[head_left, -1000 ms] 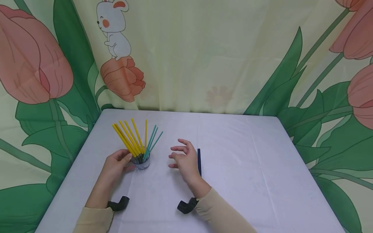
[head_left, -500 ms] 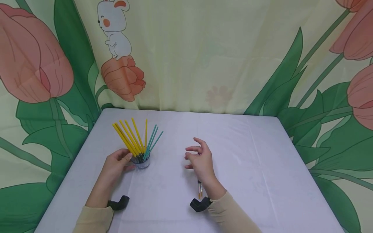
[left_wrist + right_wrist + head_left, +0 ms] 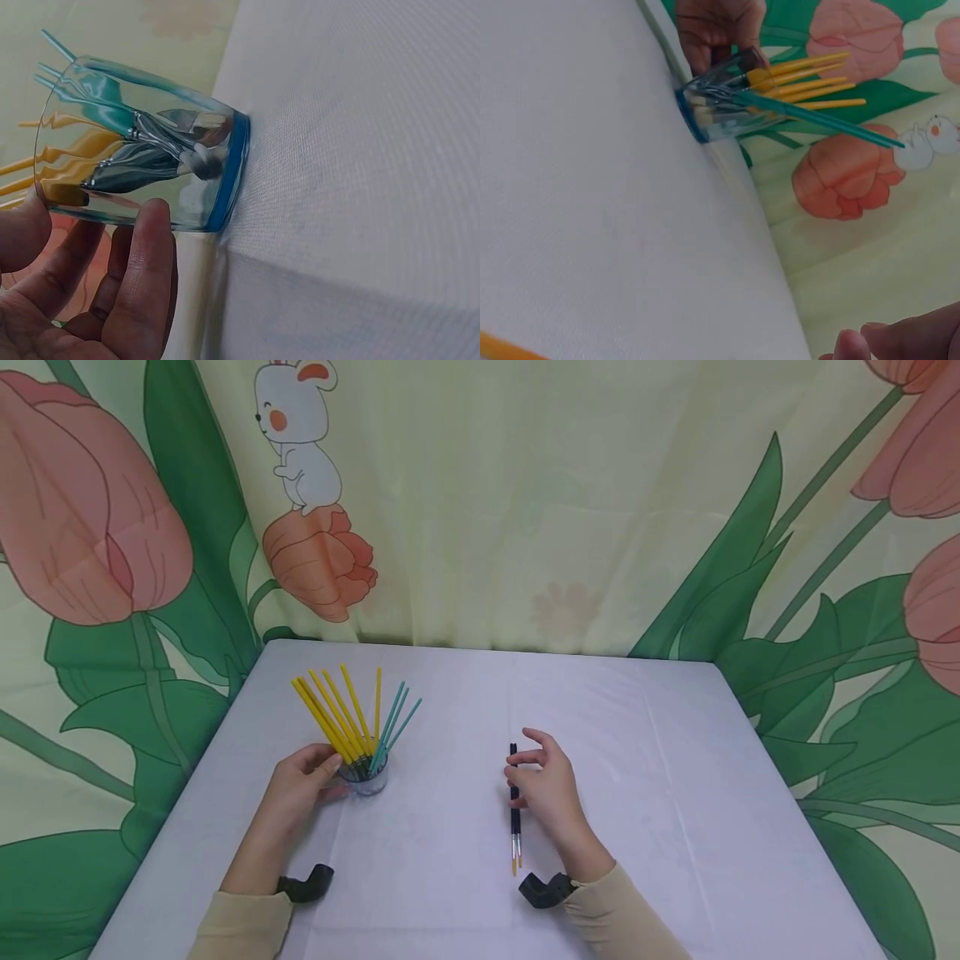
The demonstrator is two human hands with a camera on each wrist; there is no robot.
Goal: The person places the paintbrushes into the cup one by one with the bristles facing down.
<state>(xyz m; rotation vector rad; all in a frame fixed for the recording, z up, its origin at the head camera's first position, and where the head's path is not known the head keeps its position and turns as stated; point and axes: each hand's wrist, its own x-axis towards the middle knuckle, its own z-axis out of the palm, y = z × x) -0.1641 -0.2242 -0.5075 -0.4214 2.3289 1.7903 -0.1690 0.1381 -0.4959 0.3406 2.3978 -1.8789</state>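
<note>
A clear glass (image 3: 369, 785) with a blue base (image 3: 231, 172) stands upright on the left of the table. Yellow-handled paintbrushes (image 3: 330, 714) and teal-handled paintbrushes (image 3: 390, 727) lean in it, bristles down. My left hand (image 3: 296, 781) holds the glass at its side, thumb near the rim and fingers against the wall in the left wrist view. Two black-handled paintbrushes (image 3: 515, 821) lie side by side in the middle, tan tips toward me. Over their handles hovers my right hand (image 3: 551, 785), fingers loosely bent and apart; I cannot tell whether it touches them.
White cloth covers the table (image 3: 675, 827). A curtain (image 3: 480, 510) printed with tulips and a white animal hangs behind its far edge. A black wrist mount (image 3: 307, 883) sits on each wrist. An orange strip (image 3: 510, 348) shows at the right wrist view's lower left.
My right hand has moved right, away from the glass, to over the black-handled paintbrushes. Those brushes are now less covered by the arm. My left hand and the glass have stayed in place.
</note>
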